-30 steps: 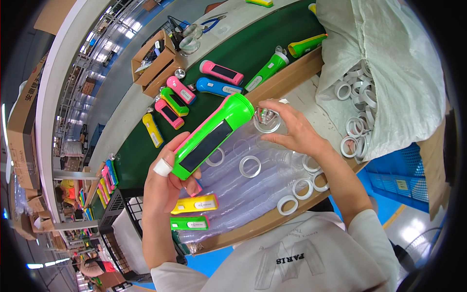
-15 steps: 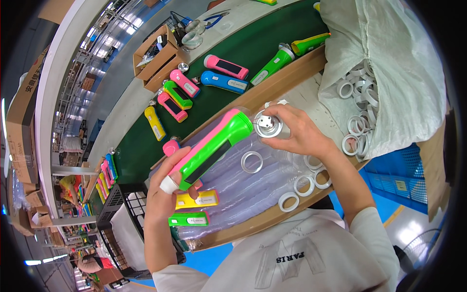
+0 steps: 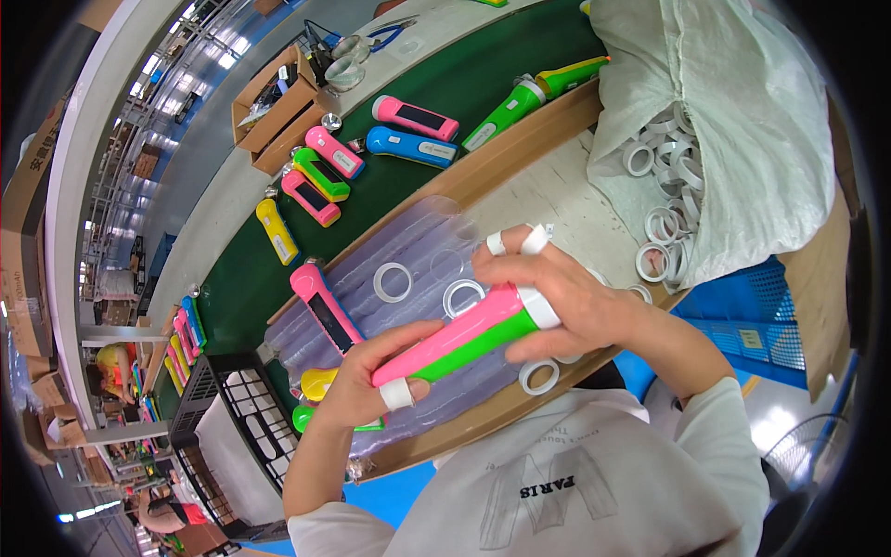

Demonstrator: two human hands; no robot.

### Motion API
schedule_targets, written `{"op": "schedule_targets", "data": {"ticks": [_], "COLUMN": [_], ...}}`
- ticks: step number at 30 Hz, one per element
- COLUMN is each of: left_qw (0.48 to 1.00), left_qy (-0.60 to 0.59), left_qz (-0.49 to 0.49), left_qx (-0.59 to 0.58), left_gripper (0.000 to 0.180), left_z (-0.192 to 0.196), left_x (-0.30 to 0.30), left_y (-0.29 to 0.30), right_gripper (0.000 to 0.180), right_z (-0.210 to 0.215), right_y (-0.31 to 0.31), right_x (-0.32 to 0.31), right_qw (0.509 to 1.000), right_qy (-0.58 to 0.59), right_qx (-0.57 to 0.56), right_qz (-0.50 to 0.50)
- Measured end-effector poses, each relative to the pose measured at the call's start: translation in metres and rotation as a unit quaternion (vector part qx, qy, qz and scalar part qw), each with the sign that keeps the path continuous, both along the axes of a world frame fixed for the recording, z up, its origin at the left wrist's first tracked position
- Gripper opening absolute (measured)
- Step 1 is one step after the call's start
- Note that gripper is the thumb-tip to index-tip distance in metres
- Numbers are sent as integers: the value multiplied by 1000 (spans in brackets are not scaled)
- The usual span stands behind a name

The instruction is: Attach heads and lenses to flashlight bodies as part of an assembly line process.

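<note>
Hands meet over the near edge of the bench point(image 3: 557, 200), both on one torch point(image 3: 464, 336), pink on top and green beneath, held level and clear of the surface. Left hand point(image 3: 367, 376) is closed around the tail end, a white tape wrap on one finger; right hand point(image 3: 566, 297) is clasped over the head end, fingers curled around a white ring at the front, two fingertips also taped. Whether that ring is seated or only resting against the head cannot be read from this angle. Risk one: the ring going on crooked, since the right palm hides the joint. Risk two: taped fingertips give less grip on smooth plastic, so the torch could twist or slip in the hold. Below lies a ribbed clear tray point(image 3: 408, 278) carrying loose white rings point(image 3: 392, 281); a dropped torch would probably scatter them, and the ring point(image 3: 538, 376) at the near edge could roll off. A pink torch point(image 3: 325, 306) lies on the tray's left end, close to the left wrist, and could be nudged toward the green belt point(image 3: 445, 102). The sack point(image 3: 742, 121) of rings at the right edge sits well apart.
</note>
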State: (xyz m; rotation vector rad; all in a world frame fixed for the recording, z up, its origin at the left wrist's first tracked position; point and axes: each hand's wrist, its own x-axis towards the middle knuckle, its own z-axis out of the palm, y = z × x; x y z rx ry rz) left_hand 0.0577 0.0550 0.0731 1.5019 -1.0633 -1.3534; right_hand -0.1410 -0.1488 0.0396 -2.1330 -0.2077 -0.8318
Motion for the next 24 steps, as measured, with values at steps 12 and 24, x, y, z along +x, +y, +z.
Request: {"op": "schedule_targets", "data": {"ticks": [12, 24], "left_qw": [658, 682], "left_qy": [-694, -672], "left_qz": [-88, -44], "left_qx": [-279, -284], "left_gripper": [55, 59], "left_z": [-14, -25], "left_x": [-18, -30], "left_y": [-42, -55], "right_gripper": [54, 48], "right_z": [-38, -33], "right_y": [-7, -27], "right_x": [22, 17], "right_qw": [753, 662], "right_qy": [212, 181], "right_qx": [622, 726], "right_qz": [-29, -35]}}
